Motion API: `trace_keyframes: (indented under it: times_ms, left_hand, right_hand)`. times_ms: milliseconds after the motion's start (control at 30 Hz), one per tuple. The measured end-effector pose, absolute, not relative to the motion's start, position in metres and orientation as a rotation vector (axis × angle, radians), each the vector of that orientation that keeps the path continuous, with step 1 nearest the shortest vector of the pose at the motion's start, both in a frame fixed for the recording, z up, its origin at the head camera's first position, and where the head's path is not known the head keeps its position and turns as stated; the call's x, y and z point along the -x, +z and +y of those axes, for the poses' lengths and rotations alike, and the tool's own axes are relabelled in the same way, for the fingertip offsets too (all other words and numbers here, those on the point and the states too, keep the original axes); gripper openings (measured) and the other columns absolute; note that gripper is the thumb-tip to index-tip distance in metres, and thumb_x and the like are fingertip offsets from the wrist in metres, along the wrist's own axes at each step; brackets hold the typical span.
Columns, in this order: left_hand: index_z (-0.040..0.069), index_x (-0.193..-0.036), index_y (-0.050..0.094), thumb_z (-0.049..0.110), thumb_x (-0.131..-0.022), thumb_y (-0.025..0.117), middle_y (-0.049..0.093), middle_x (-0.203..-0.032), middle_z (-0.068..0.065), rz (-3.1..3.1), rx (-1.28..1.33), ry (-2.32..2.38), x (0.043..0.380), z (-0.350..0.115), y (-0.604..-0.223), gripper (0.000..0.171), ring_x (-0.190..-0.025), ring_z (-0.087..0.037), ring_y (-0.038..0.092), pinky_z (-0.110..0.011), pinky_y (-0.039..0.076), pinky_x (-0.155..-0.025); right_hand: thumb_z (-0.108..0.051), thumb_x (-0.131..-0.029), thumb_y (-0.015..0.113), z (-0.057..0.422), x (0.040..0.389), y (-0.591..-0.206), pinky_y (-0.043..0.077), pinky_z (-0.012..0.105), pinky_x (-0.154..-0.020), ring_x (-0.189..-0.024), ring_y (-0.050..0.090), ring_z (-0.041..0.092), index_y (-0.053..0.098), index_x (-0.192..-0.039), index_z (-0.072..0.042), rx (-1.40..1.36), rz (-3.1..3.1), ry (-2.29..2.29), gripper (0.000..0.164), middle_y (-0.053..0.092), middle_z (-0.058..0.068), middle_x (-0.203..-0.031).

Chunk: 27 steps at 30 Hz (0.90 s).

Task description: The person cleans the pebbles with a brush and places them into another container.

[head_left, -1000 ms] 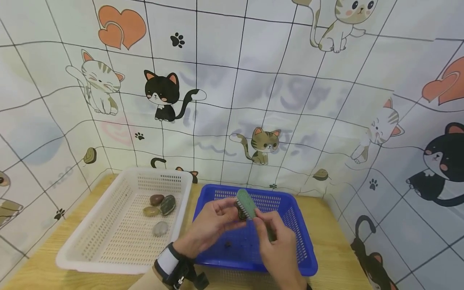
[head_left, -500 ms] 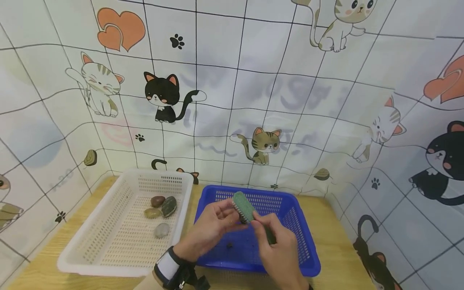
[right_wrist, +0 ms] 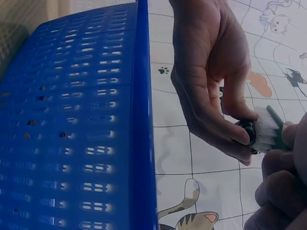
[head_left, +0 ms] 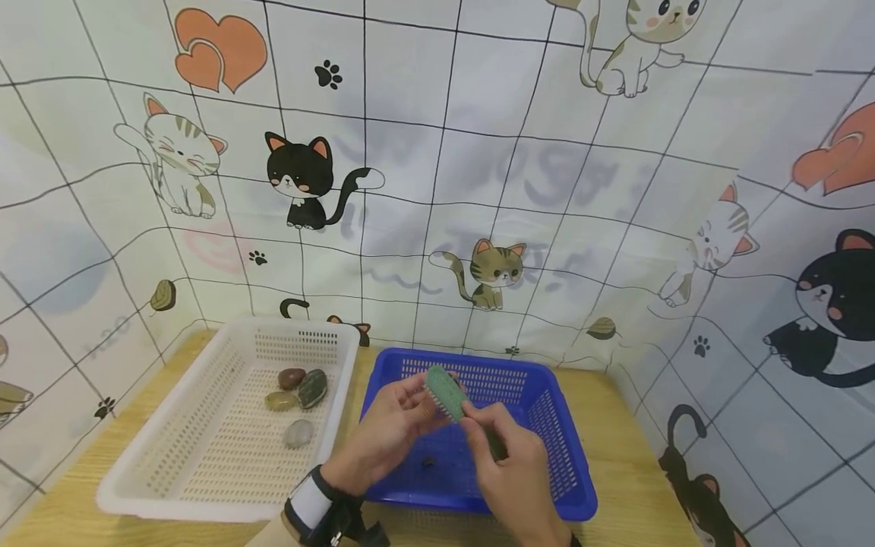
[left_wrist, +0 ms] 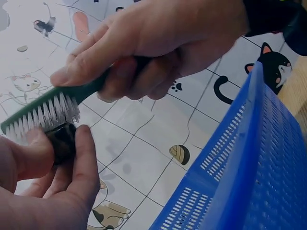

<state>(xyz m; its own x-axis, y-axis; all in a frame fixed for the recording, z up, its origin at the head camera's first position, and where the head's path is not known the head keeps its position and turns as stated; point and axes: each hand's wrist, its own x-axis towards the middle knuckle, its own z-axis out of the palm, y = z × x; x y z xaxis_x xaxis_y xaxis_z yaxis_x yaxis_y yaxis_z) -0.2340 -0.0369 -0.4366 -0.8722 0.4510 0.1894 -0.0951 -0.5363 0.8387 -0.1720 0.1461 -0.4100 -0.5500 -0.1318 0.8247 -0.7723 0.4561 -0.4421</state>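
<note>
Over the blue basket, my left hand pinches a small dark glossy stone between thumb and fingers. The right hand grips the handle of a green brush, with its fingers wrapped round it and the thumb along the back. White bristles press against the upper side of the stone in the left wrist view. Seen from the head, the brush hides the stone. The right wrist view shows the stone between the left fingertips, its end against the bristles.
A white basket stands left of the blue one on the wooden table. It holds a reddish-brown stone, a yellowish stone, a dark green stone and a pale grey stone. Dark bits lie in the blue basket.
The brush has moved down and left across the stone, covering it in the head view. My right hand has shifted slightly left with it; the left hand keeps its hold.
</note>
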Motion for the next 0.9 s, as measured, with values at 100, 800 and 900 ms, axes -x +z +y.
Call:
trace_keyframes:
  times_ms: [100, 800, 900]
  left_hand:
    - [-0.005, -0.141, 0.048, 0.008, -0.102, 0.058, 0.055, -0.137, -0.026, 1.281, -0.573, 2.417, 0.233, -0.036, -0.436, 0.042, -0.126, -0.035, 0.055, -0.047, 0.046, -0.105]
    - [-0.011, -0.139, 0.044, -0.001, -0.103, 0.051, 0.056, -0.133, -0.029, 1.264, -0.446, 2.537, 0.233, -0.038, -0.435, 0.038, -0.122, -0.035, 0.057, -0.047, 0.048, -0.102]
    - [-0.011, -0.139, 0.044, 0.001, -0.104, 0.052, 0.057, -0.133, -0.027, 1.237, -0.425, 2.582, 0.233, -0.041, -0.432, 0.038, -0.122, -0.034, 0.058, -0.046, 0.047, -0.104]
  right_hand:
    - [0.006, -0.090, 0.071, 0.151, 0.177, -0.414, 0.041, 0.013, -0.044, -0.063, 0.063, 0.005, 0.065, -0.097, -0.007, -0.686, -1.974, 1.057, 0.016, 0.074, 0.005, -0.101]
    - [-0.008, -0.093, 0.073, 0.164, 0.201, -0.444, 0.027, 0.009, -0.040, -0.049, 0.038, -0.008, 0.066, -0.098, -0.017, -0.626, -2.016, 0.958, 0.013, 0.072, -0.005, -0.109]
    - [-0.009, -0.094, 0.072, 0.164, 0.199, -0.443, 0.029, 0.010, -0.041, -0.055, 0.053, -0.004, 0.066, -0.097, -0.016, -0.640, -2.023, 0.983, 0.010, 0.073, -0.004, -0.109]
